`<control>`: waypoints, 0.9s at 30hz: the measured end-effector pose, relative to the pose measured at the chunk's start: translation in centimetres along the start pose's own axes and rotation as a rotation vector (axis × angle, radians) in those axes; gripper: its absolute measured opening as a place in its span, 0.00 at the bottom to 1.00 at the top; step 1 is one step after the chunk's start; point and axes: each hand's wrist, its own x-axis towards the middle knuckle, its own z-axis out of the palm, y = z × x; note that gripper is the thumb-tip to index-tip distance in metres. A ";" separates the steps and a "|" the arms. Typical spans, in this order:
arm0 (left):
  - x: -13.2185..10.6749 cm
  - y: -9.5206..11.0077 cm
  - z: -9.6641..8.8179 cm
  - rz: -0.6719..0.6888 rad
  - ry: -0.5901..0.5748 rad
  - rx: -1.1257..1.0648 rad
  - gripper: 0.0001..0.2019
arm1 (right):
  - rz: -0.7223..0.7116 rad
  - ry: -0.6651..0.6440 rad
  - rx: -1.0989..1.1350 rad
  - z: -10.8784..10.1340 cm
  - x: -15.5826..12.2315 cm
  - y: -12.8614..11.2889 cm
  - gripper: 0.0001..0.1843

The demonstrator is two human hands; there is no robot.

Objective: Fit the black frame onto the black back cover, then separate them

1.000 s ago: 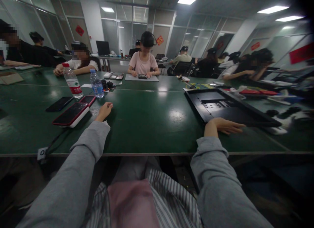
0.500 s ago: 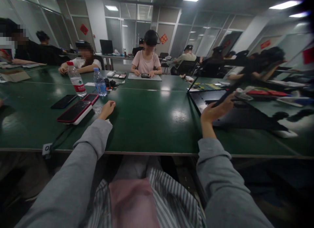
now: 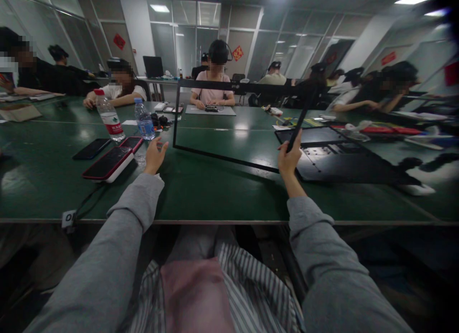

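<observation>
A thin black screen bezel (image 3: 225, 160), a hollow rectangular frame, stands raised over the green table (image 3: 215, 194). My right hand (image 3: 289, 158) grips its right side, fingers wrapped round the edge. The bezel's left side comes near my left hand (image 3: 155, 155), which is apart from it with fingers spread and nothing in them. Beyond my right hand a dark laptop shell (image 3: 344, 163) lies on the table, with a metallic strip and small holes in its surface.
Left of my left hand are a red-edged phone (image 3: 107, 163) on a white block, a dark phone (image 3: 91, 148), a red-capped bottle (image 3: 109, 118) and a blue-capped bottle (image 3: 145, 122). A person (image 3: 212, 84) sits opposite at a grey mat (image 3: 227, 111). Red items (image 3: 390, 130) lie at the right.
The bezel has swung from the right, above the laptop shell, to the left and now faces me. My right hand moved left with it. My left hand's fingers have spread upward.
</observation>
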 end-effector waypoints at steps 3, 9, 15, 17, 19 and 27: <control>0.2 -0.3 0.2 -0.002 0.009 -0.043 0.27 | 0.035 -0.097 0.009 0.2 -0.4 -0.8 0.40; 0.1 0.4 0.7 -0.125 -0.207 -0.202 0.23 | 0.119 -0.221 -0.004 0.9 -0.6 0.5 0.40; 0.1 0.6 0.6 -0.167 -0.170 -0.032 0.10 | 0.226 -0.390 -0.034 2.6 -0.2 3.6 0.36; 0.3 0.0 0.5 -0.195 -0.184 0.020 0.08 | 0.321 -0.495 -0.001 3.1 -0.2 4.0 0.36; 0.5 -0.7 0.6 -0.226 -0.206 0.026 0.09 | 0.395 -0.574 0.080 3.3 -0.2 4.0 0.36; 0.7 -1.4 0.7 -0.325 -0.238 -0.067 0.13 | 0.453 -0.639 0.386 2.3 0.3 3.6 0.30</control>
